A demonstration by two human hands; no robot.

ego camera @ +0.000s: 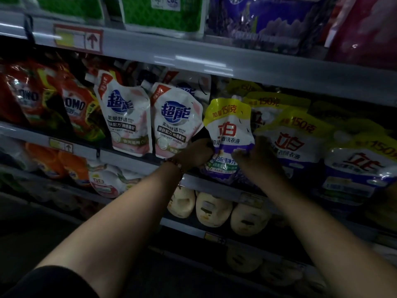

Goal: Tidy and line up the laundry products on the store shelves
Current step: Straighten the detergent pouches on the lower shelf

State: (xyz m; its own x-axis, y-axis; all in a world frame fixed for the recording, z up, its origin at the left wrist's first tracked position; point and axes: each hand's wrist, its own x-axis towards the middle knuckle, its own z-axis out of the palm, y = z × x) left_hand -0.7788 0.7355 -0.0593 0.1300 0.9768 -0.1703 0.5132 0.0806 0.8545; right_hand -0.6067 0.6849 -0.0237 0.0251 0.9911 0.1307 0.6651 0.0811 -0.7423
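Note:
A white and purple detergent pouch with a yellow top (228,127) stands at the front of the middle shelf (133,160). My left hand (196,152) grips its lower left edge. On its lower right edge my right hand (256,157) holds on with curled fingers. Both hands squeeze the pouch, which is creased in the middle. Two more pouches of the same kind (294,143) (361,166) lean to its right. Left of it stand two white and pink pouches (126,117) (175,121).
Red OMO pouches (73,108) fill the left of the middle shelf. Green and purple packs (165,11) sit on the shelf above. Below are orange packs (62,162) and pale yellow bags (212,208). Price labels run along the shelf edges.

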